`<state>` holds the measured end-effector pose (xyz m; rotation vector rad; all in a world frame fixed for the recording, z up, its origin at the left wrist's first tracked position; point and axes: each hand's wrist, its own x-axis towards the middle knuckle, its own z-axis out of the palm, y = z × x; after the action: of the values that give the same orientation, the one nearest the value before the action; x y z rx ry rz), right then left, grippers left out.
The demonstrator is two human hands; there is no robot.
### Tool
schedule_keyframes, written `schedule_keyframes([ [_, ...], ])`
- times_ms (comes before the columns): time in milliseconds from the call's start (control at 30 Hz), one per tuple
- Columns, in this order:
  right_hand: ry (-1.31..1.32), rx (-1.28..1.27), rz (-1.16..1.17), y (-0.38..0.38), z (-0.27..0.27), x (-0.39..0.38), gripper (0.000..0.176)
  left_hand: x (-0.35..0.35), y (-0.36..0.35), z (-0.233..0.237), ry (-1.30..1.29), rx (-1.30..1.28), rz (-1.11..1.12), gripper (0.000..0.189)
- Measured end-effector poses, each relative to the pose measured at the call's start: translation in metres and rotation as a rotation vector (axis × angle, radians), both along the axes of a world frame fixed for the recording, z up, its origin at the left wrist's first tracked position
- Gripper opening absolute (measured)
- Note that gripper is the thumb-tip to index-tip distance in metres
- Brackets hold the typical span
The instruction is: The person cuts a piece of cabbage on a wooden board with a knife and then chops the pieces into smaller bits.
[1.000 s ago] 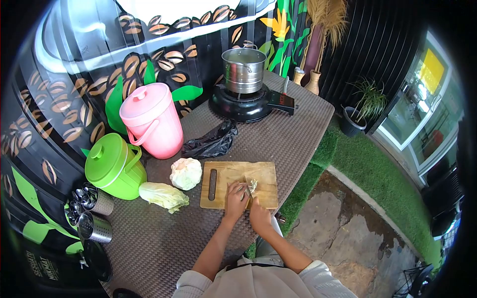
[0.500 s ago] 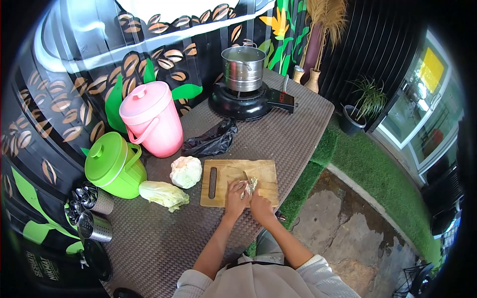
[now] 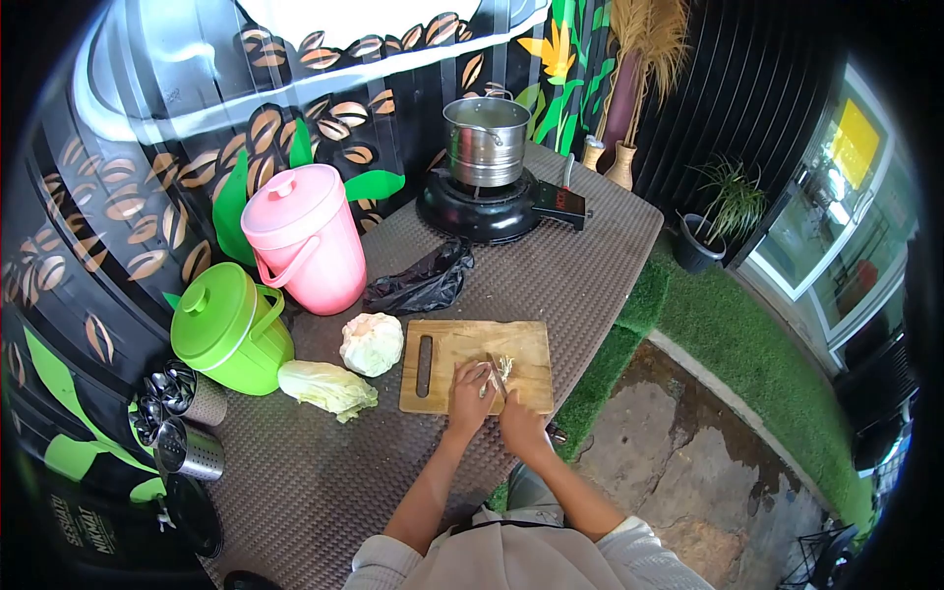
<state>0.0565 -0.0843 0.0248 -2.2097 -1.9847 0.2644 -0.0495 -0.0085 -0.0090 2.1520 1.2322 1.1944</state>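
A wooden cutting board (image 3: 447,344) lies at the table's near edge. Over its lower part, my left hand (image 3: 470,395) bends its fingers down on a small pale vegetable piece, mostly hidden beneath them. My right hand (image 3: 522,425) is closed round the handle of a knife (image 3: 496,370), whose blade points away from me beside the left fingertips. Thin pale shreds (image 3: 506,367) of vegetable lie just right of the blade. Left of the board sit a round cabbage (image 3: 372,344) and a long napa cabbage (image 3: 328,387).
A steel pot (image 3: 487,147) stands on a black portable stove (image 3: 477,208) at the back. A black plastic bag (image 3: 423,279) lies behind the board. Pink (image 3: 305,241) and green (image 3: 231,329) lidded buckets stand at left, near a metal utensil holder (image 3: 190,449).
The view has shifted slightly. The knife blade now tilts against the left fingertips, and the right hand sits a little lower and closer to me.
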Motion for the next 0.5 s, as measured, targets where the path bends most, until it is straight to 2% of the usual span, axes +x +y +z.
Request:
schedule_keyframes([
  [33,0.049,-0.013,-0.099,-0.003,-0.003,-0.005,0.033,0.0,0.001,0.001,-0.003,0.0,0.001,0.027],
  [167,0.099,-0.055,-0.143,0.01,-0.002,-0.004,0.034,0.001,0.0,0.002,0.013,0.013,0.007,0.026],
  [233,-0.004,-0.059,0.083,0.019,0.01,0.014,0.028,0.001,-0.001,0.001,-0.003,0.005,0.008,0.026],
  [300,-0.041,-0.056,0.156,0.02,0.012,0.022,0.023,0.001,0.0,0.001,-0.002,0.012,0.011,0.026],
  [367,-0.057,-0.141,0.059,0.01,0.021,0.018,0.026,0.0,-0.001,0.001,0.003,0.009,0.012,0.026],
  [400,-0.059,-0.141,0.061,0.006,0.009,0.013,0.026,0.0,0.0,0.002,0.007,0.006,0.009,0.026],
  [467,-0.021,0.107,-0.084,0.0,-0.022,-0.002,0.03,0.0,0.003,-0.003,0.021,0.021,0.007,0.026],
  [500,-0.021,0.106,-0.085,0.003,-0.019,-0.003,0.03,0.0,0.003,-0.006,0.037,0.035,0.004,0.026],
])
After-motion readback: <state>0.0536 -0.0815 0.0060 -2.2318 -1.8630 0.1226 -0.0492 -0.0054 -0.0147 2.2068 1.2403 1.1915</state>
